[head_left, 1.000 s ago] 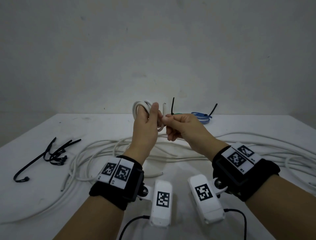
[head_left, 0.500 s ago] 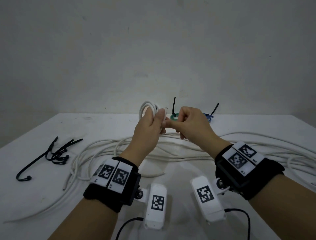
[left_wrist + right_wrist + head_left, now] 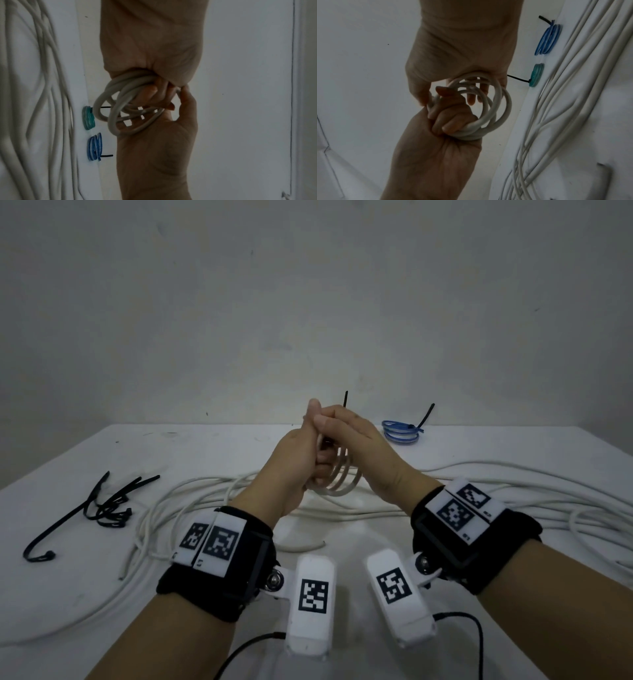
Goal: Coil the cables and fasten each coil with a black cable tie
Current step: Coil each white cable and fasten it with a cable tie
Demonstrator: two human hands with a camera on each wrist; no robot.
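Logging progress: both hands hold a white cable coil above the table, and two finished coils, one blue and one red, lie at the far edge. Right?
Nearly. The second finished coil is green, not red; the left wrist view shows it beside the blue coil. Both hands do hold the white cable coil.

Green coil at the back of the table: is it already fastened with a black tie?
Yes, in the right wrist view the green coil lies on the table with a black cable tie sticking out from it.
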